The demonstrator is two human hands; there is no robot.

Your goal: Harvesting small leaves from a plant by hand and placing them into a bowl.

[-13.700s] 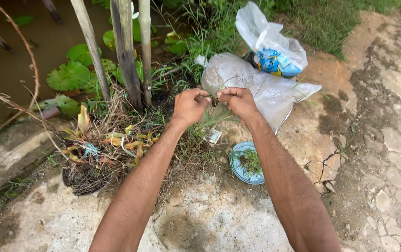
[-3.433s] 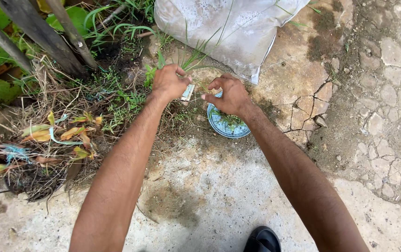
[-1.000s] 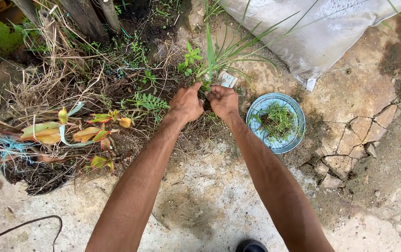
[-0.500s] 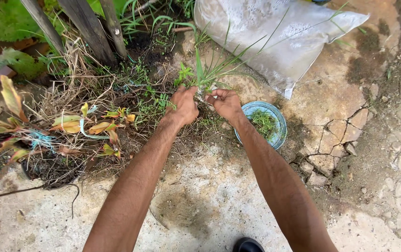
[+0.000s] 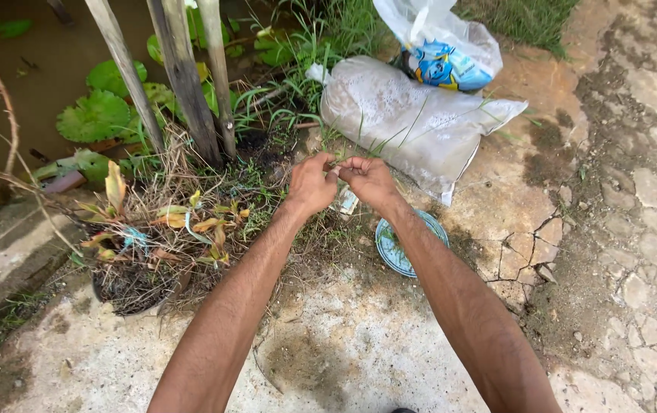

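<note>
My left hand (image 5: 309,183) and my right hand (image 5: 370,180) meet fingertip to fingertip above the ground, both pinched on a thin green grass stem (image 5: 337,165) between them. Long fine blades rise from the fingers toward the white sack (image 5: 412,122) behind. Under my right forearm a blue bowl (image 5: 389,256) with green plant bits rests on the concrete, half hidden by the arm. A small pale scrap (image 5: 348,203) lies on the ground just below the hands.
A blue and white plastic bag (image 5: 443,61) leans behind the sack. Left of the hands is a dark pot of dry stems and yellow leaves (image 5: 141,268). Wooden stakes (image 5: 183,76) stand before muddy water with lily pads (image 5: 99,115). Cracked concrete (image 5: 626,229) spreads to the right.
Both hands have risen from the base of the grass clump near the ground and now pinch together higher up. The view has tilted up, showing the bags and water.
</note>
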